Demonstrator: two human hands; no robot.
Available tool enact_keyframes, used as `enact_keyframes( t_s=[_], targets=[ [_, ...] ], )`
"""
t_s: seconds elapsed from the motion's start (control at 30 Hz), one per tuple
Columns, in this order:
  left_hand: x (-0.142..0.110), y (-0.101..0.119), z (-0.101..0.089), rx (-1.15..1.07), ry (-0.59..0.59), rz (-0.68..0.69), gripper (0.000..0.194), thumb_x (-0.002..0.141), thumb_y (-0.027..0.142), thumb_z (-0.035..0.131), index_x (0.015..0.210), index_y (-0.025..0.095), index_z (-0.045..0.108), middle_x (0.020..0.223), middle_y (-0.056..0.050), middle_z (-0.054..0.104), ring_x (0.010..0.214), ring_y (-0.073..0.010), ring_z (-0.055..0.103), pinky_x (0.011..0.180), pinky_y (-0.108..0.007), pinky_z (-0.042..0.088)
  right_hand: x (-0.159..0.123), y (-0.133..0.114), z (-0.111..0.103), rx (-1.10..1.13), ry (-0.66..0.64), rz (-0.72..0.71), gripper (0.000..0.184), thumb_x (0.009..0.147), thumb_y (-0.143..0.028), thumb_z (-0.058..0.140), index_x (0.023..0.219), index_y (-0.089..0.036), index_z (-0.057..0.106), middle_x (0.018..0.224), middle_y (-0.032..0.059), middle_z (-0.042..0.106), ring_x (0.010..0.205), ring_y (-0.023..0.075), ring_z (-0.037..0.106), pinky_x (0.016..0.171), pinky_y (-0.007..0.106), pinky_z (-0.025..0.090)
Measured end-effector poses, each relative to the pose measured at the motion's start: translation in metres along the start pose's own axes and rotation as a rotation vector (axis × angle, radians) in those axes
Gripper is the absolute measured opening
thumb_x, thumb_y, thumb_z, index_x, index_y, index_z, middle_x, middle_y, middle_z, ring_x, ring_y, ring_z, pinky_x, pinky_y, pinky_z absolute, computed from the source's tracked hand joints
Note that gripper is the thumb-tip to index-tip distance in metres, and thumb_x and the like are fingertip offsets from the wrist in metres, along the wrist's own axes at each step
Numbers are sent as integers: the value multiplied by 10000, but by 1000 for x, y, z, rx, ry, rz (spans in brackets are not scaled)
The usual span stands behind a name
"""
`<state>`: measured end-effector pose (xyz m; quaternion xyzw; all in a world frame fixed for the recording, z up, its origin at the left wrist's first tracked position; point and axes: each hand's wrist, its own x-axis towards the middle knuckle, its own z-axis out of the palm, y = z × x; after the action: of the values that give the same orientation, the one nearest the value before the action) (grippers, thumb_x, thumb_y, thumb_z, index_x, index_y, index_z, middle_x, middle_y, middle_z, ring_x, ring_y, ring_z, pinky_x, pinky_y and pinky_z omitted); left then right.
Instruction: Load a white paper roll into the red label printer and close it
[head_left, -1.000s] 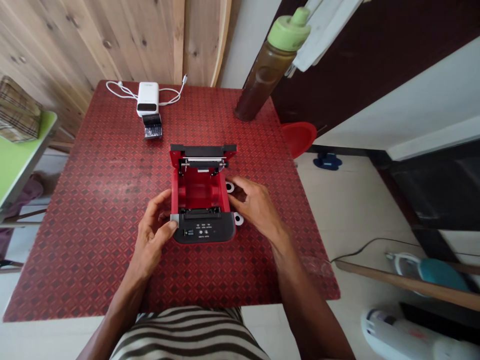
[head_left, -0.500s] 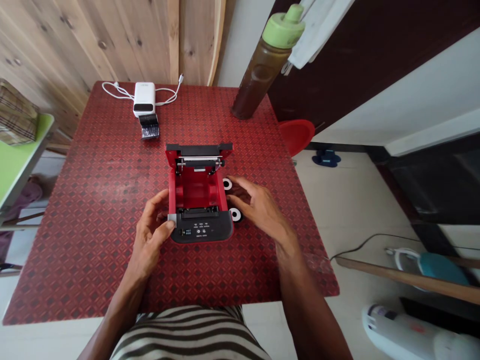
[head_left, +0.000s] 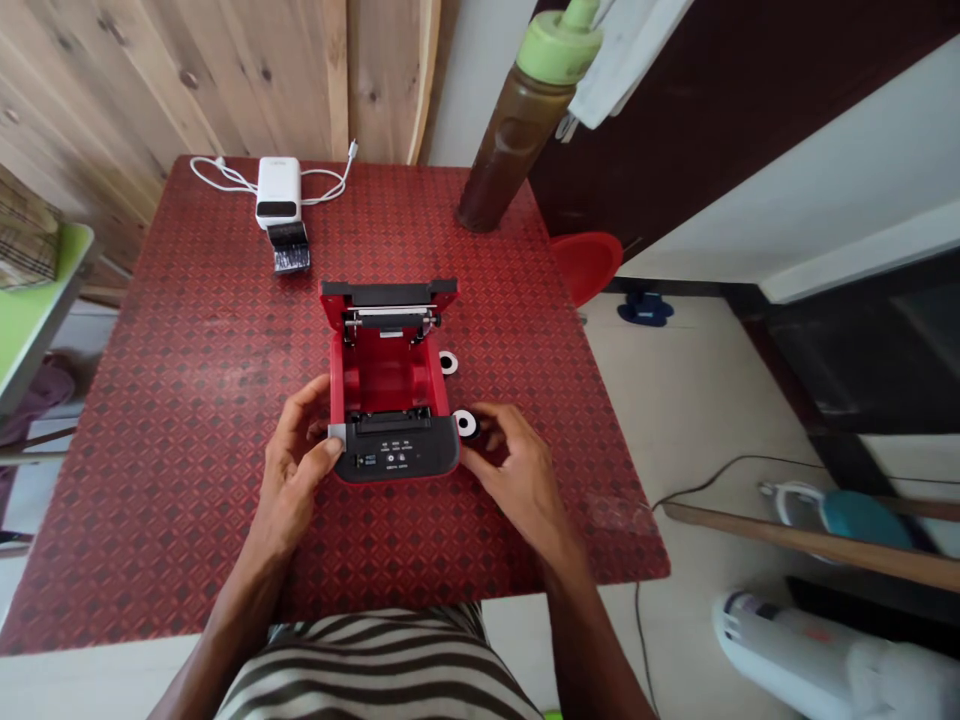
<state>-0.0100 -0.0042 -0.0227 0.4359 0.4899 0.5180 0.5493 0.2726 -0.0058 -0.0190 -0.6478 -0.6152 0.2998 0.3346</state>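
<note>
A red and black label printer (head_left: 395,445) sits on the table with its lid (head_left: 388,296) raised and its red roll bay (head_left: 390,380) bare inside. My left hand (head_left: 294,460) grips the printer's front left corner, thumb on the grey tab (head_left: 337,437) and fingers along the side. Close against the right side stand two small rolls with white ends and dark centres. Around the near roll (head_left: 466,425) curl the fingers and thumb of my right hand (head_left: 514,465); its fingertips are partly hidden. The far roll (head_left: 448,363) stands untouched behind it.
A white portable device (head_left: 279,190) with a cable and a dark printed strip (head_left: 290,250) lies at the back left of the red patterned table (head_left: 210,350). A tall brown bottle (head_left: 517,140) with a green cap stands at the back right. A red stool (head_left: 587,265) is beyond the right edge.
My right hand has moved from around the far roll toward me, to the near roll. My left hand stays on the printer's corner. The whole view has shifted slightly.
</note>
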Motion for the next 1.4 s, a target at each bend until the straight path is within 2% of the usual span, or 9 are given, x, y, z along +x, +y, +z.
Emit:
enact_keyframes(
  t_s=[0.1,0.2,0.4,0.57,0.6,0.7,0.83,1.03,1.4],
  targets=[
    [1,-2,-1,20,0,28,620,1020,464,750,1614,325,639,1577,-97,709,1271,-325,754,1033,-461,623,3,-2,18,25,44,-37,194,923,-290,710,1111,-258,747,1126,96,822,1054,303,773,951,482,637],
    [1,-1,-2,32,0,38,611,1019,450,748,1608,324,644,1581,-94,705,1291,-324,740,1077,-474,604,2,-3,18,40,71,-26,156,966,-320,697,1108,-269,736,1132,88,836,1073,300,789,995,503,643],
    [1,4,2,19,10,16,611,1003,452,762,1586,306,649,1538,-95,730,1258,-319,747,1082,-494,601,-14,-27,-44,268,28,43,213,976,-331,803,1182,-298,763,1207,60,834,1094,252,818,962,422,685],
    [1,10,5,25,27,-11,625,973,476,781,1559,299,657,1599,-108,692,1431,-372,671,1047,-495,622,2,-76,-86,197,-335,-176,249,983,-412,853,1206,-332,776,1049,32,833,838,241,789,727,383,665],
    [1,12,6,28,28,-14,626,969,478,783,1554,297,658,1617,-111,679,1448,-379,660,1040,-496,625,9,-86,-85,100,-400,-237,229,1000,-391,836,1211,-324,777,1054,32,838,851,242,793,751,391,663],
    [0,15,8,18,18,-26,619,979,481,777,1553,290,644,1622,-121,672,1440,-380,666,1047,-505,624,36,-110,-63,-152,-361,-428,218,1032,-261,764,1250,-279,756,1167,48,851,997,251,807,940,431,664],
    [-1,19,10,-20,-5,-40,621,984,492,787,1546,280,631,1571,-125,696,1404,-359,683,1135,-533,584,62,-130,-20,-465,-419,-526,146,1046,-121,698,1145,-215,749,1161,96,836,1103,288,768,993,449,631],
    [-3,23,11,7,-3,-66,600,995,460,756,1548,263,632,1509,-127,696,1314,-338,687,1144,-535,551,73,-138,12,-818,-463,-493,204,1049,-40,623,1120,-170,764,1121,143,833,1157,325,741,960,438,583],
    [-4,25,10,0,-17,-66,604,1008,448,740,1570,263,616,1533,-119,678,1374,-340,658,1193,-536,509,95,-141,32,-937,-564,-345,204,1082,-124,639,1053,-171,836,1082,176,859,1162,351,783,926,431,574]
  ],
)
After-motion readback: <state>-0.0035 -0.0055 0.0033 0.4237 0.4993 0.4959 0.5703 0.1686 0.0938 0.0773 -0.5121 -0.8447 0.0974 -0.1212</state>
